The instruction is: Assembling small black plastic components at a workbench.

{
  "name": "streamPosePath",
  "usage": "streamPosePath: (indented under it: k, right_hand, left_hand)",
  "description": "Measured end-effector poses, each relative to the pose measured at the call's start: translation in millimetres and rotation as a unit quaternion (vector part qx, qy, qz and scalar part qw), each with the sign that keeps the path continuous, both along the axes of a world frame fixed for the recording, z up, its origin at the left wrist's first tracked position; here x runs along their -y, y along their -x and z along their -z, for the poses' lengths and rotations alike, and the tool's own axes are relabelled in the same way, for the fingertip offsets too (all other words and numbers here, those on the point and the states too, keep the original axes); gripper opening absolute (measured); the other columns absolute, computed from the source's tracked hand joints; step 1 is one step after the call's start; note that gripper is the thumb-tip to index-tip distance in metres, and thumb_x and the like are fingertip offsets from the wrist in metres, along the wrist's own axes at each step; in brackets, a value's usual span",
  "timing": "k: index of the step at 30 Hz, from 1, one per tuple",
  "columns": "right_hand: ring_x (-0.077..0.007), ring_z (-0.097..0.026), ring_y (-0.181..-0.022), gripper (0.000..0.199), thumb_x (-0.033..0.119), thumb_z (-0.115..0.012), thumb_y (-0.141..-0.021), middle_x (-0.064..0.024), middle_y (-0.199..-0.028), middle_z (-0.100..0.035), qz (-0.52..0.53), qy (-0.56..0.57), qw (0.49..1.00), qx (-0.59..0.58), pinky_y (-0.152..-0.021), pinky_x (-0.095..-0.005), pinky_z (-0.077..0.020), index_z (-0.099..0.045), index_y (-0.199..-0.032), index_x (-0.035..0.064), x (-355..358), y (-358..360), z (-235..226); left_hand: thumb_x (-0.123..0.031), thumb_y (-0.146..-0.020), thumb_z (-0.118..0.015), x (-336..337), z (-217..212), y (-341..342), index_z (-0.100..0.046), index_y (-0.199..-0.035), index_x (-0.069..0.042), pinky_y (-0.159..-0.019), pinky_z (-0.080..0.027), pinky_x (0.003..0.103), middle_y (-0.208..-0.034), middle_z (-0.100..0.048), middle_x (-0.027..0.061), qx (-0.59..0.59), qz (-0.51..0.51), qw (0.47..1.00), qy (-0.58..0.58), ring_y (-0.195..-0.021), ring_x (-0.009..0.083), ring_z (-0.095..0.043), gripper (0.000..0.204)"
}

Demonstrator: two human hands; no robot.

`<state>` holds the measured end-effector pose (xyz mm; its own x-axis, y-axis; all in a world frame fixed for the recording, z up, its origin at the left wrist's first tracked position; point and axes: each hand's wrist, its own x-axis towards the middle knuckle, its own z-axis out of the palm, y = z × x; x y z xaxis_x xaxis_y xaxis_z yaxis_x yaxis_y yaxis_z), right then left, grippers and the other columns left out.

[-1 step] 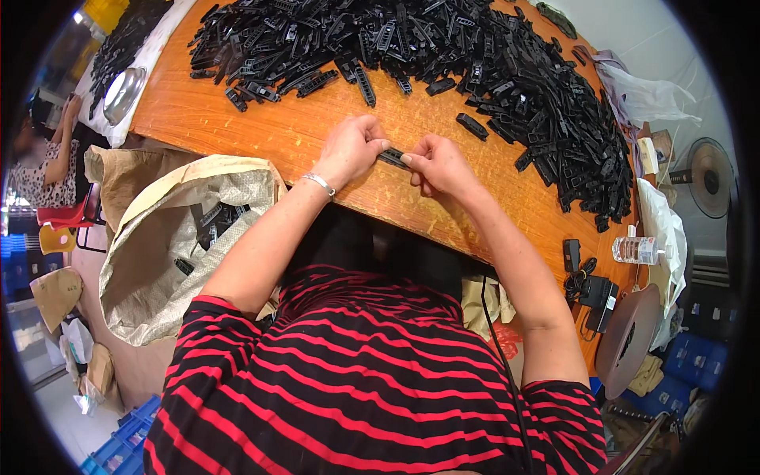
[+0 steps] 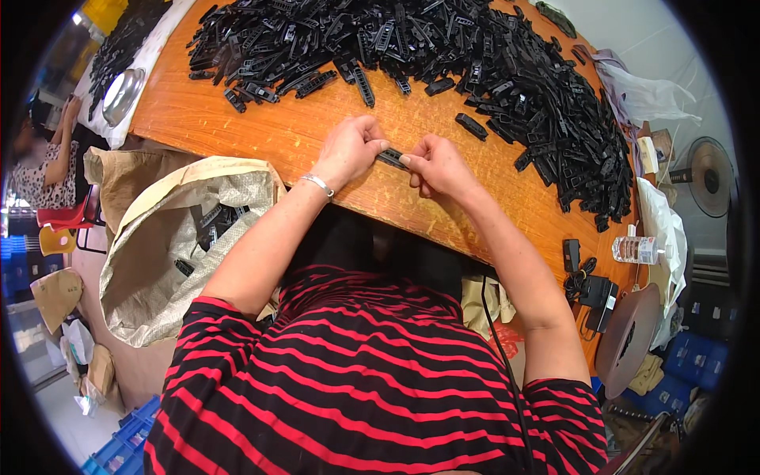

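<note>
Left hand (image 2: 348, 152) and right hand (image 2: 443, 166) pinch opposite ends of one small black part (image 2: 392, 157) over the near side of the wooden table (image 2: 237, 134); a heap (image 2: 443, 39) of similar pieces curves from far left to right; an open sack (image 2: 150, 289) stands near left.

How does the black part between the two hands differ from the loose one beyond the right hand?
The held part is pinched between the left hand and right hand; the loose part lies untouched on the table. The held part is partly covered; the loose part shows whole. Both are black and elongated.
</note>
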<state>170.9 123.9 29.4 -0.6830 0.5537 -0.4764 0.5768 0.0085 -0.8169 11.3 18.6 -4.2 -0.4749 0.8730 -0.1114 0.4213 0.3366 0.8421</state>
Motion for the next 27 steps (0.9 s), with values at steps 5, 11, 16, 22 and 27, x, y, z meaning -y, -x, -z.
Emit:
streamPosePath:
  k: [5,11,16,22,27]
  right_hand:
    - [-0.0109,-0.053,-0.042,0.020,0.013,-0.064,-0.091,-0.0059,-0.061,-0.060,0.003,-0.043,0.999,0.002,-0.035,-0.0268,-0.0386,-0.048,-0.085,0.0023,1.7,2.1,2.9]
    - [-0.0105,-0.054,-0.045,0.019,0.016,-0.063,-0.092,-0.0060,-0.065,-0.060,-0.026,-0.038,0.997,-0.057,-0.042,-0.0262,-0.0432,-0.054,-0.084,0.0014,4.6,-8.7,9.3]
    - [-0.0239,-0.064,-0.077,0.019,0.016,-0.068,-0.085,-0.0125,-0.090,-0.062,0.003,-0.418,0.909,0.011,-0.066,-0.0368,-0.0512,-0.059,-0.092,0.0006,-38.6,-42.0,3.0]
    - [-0.0381,-0.062,-0.085,0.030,0.015,-0.073,-0.079,-0.0147,-0.105,-0.056,-0.012,-0.547,0.835,0.050,-0.071,-0.0450,-0.0513,-0.059,-0.104,0.0066,-76.3,-44.1,21.3]
    - [-0.0365,-0.063,-0.083,0.025,0.017,-0.069,-0.082,-0.0143,-0.097,-0.059,-0.043,-0.533,0.843,0.054,-0.072,-0.0440,-0.0512,-0.063,-0.103,0.0058,-74.1,-38.5,12.0]
  left_hand:
    - [-0.018,-0.077,-0.075,-2.8,7.1,0.7,-0.063,-0.081,-0.005,-0.072,-0.049,0.037,-0.080,-0.064,0.0100,-0.041,0.003,0.999,-0.010,-0.079,0.0273,-0.061,0.017]
    - [-0.009,-0.079,-0.072,43.0,-11.5,-1.4,-0.060,-0.079,-0.001,-0.065,-0.046,0.032,-0.077,-0.057,0.0079,-0.110,-0.024,0.988,-0.109,-0.071,0.0211,-0.057,0.014]
    - [0.000,-0.074,-0.071,150.0,-114.8,7.5,-0.058,-0.078,-0.001,-0.064,-0.044,0.032,-0.076,-0.050,0.0099,-0.262,-0.045,0.956,-0.122,-0.069,0.0243,-0.053,0.013]
    - [-0.005,-0.077,-0.067,236.0,-121.6,36.2,-0.058,-0.081,-0.003,-0.065,-0.047,0.036,-0.081,-0.054,0.0109,-0.418,-0.090,0.899,0.094,-0.073,0.0284,-0.058,0.010]
    - [-0.002,-0.078,-0.068,149.7,-110.4,26.9,-0.058,-0.083,-0.004,-0.064,-0.047,0.035,-0.080,-0.056,0.0103,-0.338,-0.073,0.936,-0.058,-0.073,0.0282,-0.060,0.011]
